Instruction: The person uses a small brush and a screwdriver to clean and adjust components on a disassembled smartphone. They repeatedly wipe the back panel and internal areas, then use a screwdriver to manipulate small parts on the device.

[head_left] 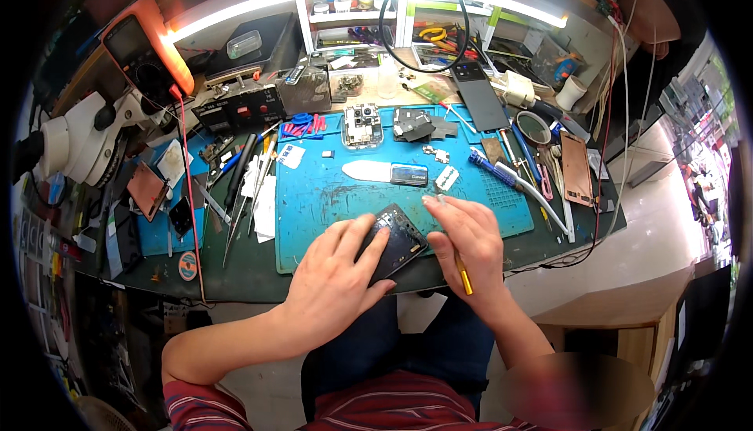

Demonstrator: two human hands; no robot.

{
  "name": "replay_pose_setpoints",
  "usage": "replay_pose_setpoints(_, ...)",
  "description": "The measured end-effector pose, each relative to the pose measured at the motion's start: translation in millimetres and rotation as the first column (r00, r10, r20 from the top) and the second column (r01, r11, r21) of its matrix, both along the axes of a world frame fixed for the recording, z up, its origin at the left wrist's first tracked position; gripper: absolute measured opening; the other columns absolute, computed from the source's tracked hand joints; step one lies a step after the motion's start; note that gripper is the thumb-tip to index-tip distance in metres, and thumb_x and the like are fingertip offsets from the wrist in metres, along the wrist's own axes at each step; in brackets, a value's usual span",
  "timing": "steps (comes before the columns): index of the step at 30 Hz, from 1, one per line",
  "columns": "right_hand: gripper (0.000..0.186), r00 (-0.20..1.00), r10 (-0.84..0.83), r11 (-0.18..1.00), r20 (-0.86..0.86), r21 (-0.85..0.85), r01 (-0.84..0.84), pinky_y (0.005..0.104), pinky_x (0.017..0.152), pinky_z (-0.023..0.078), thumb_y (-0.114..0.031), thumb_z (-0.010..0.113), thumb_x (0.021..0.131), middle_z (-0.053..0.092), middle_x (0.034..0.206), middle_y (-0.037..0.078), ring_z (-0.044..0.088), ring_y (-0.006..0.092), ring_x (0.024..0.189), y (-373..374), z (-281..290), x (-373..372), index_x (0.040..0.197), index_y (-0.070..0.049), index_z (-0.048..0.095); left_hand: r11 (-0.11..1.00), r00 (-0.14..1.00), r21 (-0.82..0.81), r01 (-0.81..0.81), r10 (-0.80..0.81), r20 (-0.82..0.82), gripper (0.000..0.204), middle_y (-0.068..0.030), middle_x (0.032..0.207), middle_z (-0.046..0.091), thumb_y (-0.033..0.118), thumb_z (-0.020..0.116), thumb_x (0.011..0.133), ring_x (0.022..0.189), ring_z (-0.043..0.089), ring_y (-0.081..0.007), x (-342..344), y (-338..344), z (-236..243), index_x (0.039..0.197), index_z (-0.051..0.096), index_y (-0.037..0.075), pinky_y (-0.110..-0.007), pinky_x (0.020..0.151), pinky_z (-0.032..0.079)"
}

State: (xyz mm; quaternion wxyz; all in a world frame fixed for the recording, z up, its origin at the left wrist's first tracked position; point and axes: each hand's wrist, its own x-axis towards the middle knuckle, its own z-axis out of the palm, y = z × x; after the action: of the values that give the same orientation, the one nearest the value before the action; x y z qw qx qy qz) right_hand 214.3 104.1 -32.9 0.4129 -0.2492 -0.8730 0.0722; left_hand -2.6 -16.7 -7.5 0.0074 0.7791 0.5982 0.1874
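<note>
The person's left hand [333,257] held a dark phone body [398,244], fingers bent over its left part and thumb down by its near edge. The phone lay askew at the front of the blue mat [314,210], its near corner close to the bench edge. The right hand [469,235] was curled around a slim, gold-handled tool [465,279], whose handle stuck out below the palm; I couldn't tell where its working tip was, nor whether those fingers touched the phone's right side.

That hidden tip worried me. If the left fingers let the slanted phone turn, the tool could skid into a fingertip or score the parts along the frame. Too hard a push toward the body might send the phone over the near edge, into the person's lap. Just beyond the right fingertips sat a perforated metal piece [447,178], with small loose parts [436,153] farther back; a careless sweep of that hand could scatter them, and bits that tiny would be hard to find among such clutter
</note>
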Motion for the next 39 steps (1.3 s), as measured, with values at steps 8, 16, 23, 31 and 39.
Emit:
replay_pose_setpoints(8,0.045,0.989,0.121,0.99,0.082,-0.089,-0.113,0.0474,0.107,0.051,-0.017,0.079,0.098,0.078,0.121,0.014,0.072,0.0307,0.12,-2,11,-3,0.14,-0.004,0.07,0.997,0.99,-0.055,0.05,-0.042,0.134,0.066,-0.0221,0.143,0.059,0.022,0.09,0.082,0.131,0.057,-0.0415,-8,5,4,0.141,0.069,0.003,-0.05,0.112,0.05)
replay_pose_setpoints(16,0.029,0.917,-0.329,0.94,-0.228,-0.169,0.295,0.0435,0.108,0.049,-0.012,0.065,0.109,0.081,0.118,0.011,0.071,0.0318,0.111,9,15,37,0.135,-0.002,0.073,0.904,0.644,-0.4,0.149,0.218,0.733,0.061,-0.0203,0.138,0.067,0.024,0.083,0.088,0.121,0.067,-0.0325,-34,15,55,0.141,0.069,-0.003,-0.04,0.104,0.055)
replay_pose_setpoints(23,0.027,0.911,-0.351,0.934,-0.215,-0.148,0.325,0.0416,0.105,0.05,-0.013,0.063,0.111,0.081,0.118,0.01,0.071,0.0301,0.11,-1,0,63,0.134,-0.003,0.073,0.852,-0.776,0.141,0.505,0.376,0.506,0.107,-0.0482,0.154,0.044,0.053,0.075,0.097,0.125,0.068,-0.0515,-39,-26,16,0.168,0.023,-0.009,-0.058,0.1,0.065)
replay_pose_setpoints(31,0.03,0.909,-0.352,0.913,-0.225,-0.297,0.279,0.0402,0.104,0.051,-0.012,0.067,0.108,0.081,0.118,0.011,0.072,0.0296,0.111,-9,-4,82,0.136,-0.005,0.072,0.896,-0.794,0.138,0.421,0.291,0.533,0.084,-0.0272,0.161,0.048,0.055,0.067,0.102,0.139,0.056,-0.042,-56,-103,28,0.167,0.039,0.01,-0.061,0.093,0.057)
replay_pose_setpoints(39,0.051,0.917,0.397,0.894,-0.042,-0.206,-0.397,0.0445,0.102,0.057,-0.017,0.084,0.09,0.074,0.12,0.012,0.07,0.0331,0.114,-50,-4,-5,0.137,-0.009,0.068,0.976,-0.885,-0.079,0.202,0.217,0.413,0.082,-0.0295,0.164,0.045,0.053,0.062,0.104,0.139,0.058,-0.0418,-75,-138,8,0.165,0.036,0.004,-0.062,0.097,0.059)
